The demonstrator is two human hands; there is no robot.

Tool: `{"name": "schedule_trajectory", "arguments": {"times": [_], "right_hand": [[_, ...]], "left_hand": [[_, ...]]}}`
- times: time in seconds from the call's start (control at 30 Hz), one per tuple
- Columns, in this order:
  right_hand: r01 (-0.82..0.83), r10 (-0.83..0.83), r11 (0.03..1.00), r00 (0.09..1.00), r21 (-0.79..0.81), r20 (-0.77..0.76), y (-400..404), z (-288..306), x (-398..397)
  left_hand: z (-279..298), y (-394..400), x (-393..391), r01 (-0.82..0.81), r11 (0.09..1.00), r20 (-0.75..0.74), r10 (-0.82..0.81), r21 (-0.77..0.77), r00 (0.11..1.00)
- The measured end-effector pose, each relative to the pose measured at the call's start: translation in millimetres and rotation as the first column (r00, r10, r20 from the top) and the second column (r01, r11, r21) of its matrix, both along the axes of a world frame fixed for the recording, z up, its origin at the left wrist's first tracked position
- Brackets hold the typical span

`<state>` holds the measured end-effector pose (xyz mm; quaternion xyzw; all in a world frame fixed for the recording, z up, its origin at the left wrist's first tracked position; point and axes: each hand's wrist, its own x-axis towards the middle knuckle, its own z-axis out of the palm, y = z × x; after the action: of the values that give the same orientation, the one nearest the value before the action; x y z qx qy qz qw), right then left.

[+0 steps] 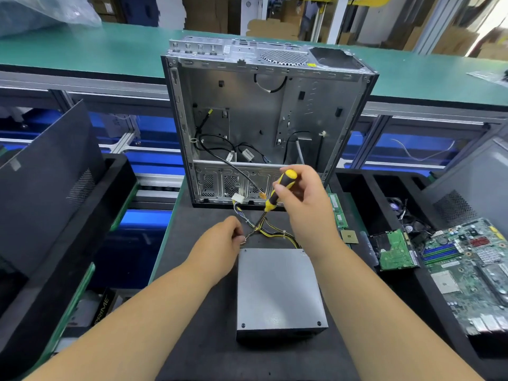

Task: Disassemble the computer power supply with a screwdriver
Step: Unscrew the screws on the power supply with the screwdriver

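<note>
The power supply [279, 291] is a grey metal box that lies flat on the dark counter [198, 325], near the person, between the two forearms. Its lid is on, and two dark screws show at its near corners. From its far edge a bundle of yellow and black cables [270, 231] goes out toward the open computer case [264, 119].

The case stands upright just behind the cables, with its open side to the camera. Inside it there are only some loose black cables and a few connectors at the bottom; the rest is bare metal.

To the right, a black tray [354, 188] with compartments holds a green memory stick [338, 209] and a small square chip [349, 237] at its left edge, then a hard drive with a green board [395, 253], and further right a large motherboard [472, 273]. To the left, a dark side panel [46, 182] leans tilted in another black tray.

The right hand [305, 204] holds a screwdriver [277, 191] with a yellow and black handle, its fingers curled round the handle, the shaft pointing down and left into the cables. The left hand [220, 243] is at the far left corner of the power supply, with the fingertips pinching a small connector [242, 239] of the cables.
</note>
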<state>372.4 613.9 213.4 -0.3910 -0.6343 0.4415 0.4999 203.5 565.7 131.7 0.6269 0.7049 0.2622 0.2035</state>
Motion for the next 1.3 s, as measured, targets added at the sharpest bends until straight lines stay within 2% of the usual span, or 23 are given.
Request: {"name": "schedule_trajectory", "arguments": {"times": [0.07,0.1,0.17,0.23,0.37,0.5,0.77,0.93,1.1,1.2,1.3], "right_hand": [[0.017,-0.017,1.0,1.0,0.01,0.006,4,1,8],[0.018,-0.018,1.0,0.998,0.011,0.052,6,1,14],[0.005,-0.006,1.0,0.988,0.006,0.155,9,-1,24],[-0.019,0.022,1.0,0.982,-0.018,0.187,10,-4,33],[-0.002,0.012,1.0,0.949,-0.032,0.315,12,-13,48],[0.038,-0.021,0.998,0.949,-0.048,0.315,14,-21,66],[0.055,-0.041,0.998,0.945,-0.032,0.324,30,-31,106],[0.085,-0.086,0.996,0.879,0.022,0.468,45,-41,126],[0.167,-0.084,0.985,0.704,-0.05,0.705,72,-65,150],[0.209,0.008,0.966,0.564,-0.152,0.826,87,-89,162],[0.203,0.108,0.951,0.484,-0.232,0.868,94,-112,161]], "left_hand": [[3,3,1,-0.074,0.997,0.201,0.078,-0.025,0.977],[6,5,3,-0.103,0.994,0.336,0.112,-0.045,0.935],[13,9,11,-0.11,0.991,0.58,0.137,-0.082,0.803],[21,14,22,-0.049,0.993,0.744,0.116,-0.111,0.658],[36,25,50,0.058,0.984,0.885,0.126,-0.17,0.449],[46,33,77,0.145,0.965,0.918,0.153,-0.218,0.366],[46,53,120,0.17,0.952,0.905,0.171,-0.253,0.389],[36,65,131,0.11,0.967,0.824,0.132,-0.229,0.55],[27,70,128,0.065,0.974,0.598,0.079,-0.215,0.797],[23,68,125,0.005,0.975,0.527,0.116,-0.222,0.842],[23,65,126,-0.021,0.974,0.471,0.129,-0.227,0.873]]}}
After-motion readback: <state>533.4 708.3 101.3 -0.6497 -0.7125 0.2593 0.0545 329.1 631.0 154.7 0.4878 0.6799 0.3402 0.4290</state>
